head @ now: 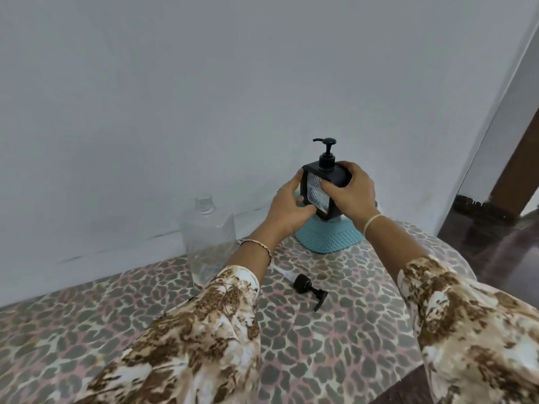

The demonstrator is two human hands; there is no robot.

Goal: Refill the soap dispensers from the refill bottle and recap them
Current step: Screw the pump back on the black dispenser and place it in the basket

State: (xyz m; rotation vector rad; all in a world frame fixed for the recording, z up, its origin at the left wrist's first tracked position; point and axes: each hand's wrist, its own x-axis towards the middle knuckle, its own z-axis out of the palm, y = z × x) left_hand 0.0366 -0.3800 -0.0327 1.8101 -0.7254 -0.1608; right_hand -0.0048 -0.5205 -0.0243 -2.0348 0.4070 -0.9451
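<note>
Both hands on the black dispenser, pump already on.

Left hand [287, 209] and right hand [351, 191] have fingers [328, 186] wrapped closed around the dispenser [323, 189], held tilted just above the blue mat [329, 239], probably to seat it there steadily. Near-empty, uncapped refill bottle [208, 237] stands left of the fingers; a loose pump [309, 290] lies on the worktop [335, 330] nearer the person, likely for a second dispenser.

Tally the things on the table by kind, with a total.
Dispensers: 1, black, pump on, held in both hands, left and right
Clear bottles: 1, uncapped
Loose pumps: 1, lying on the cloth
Teal baskets: 1
Total: 4
</note>
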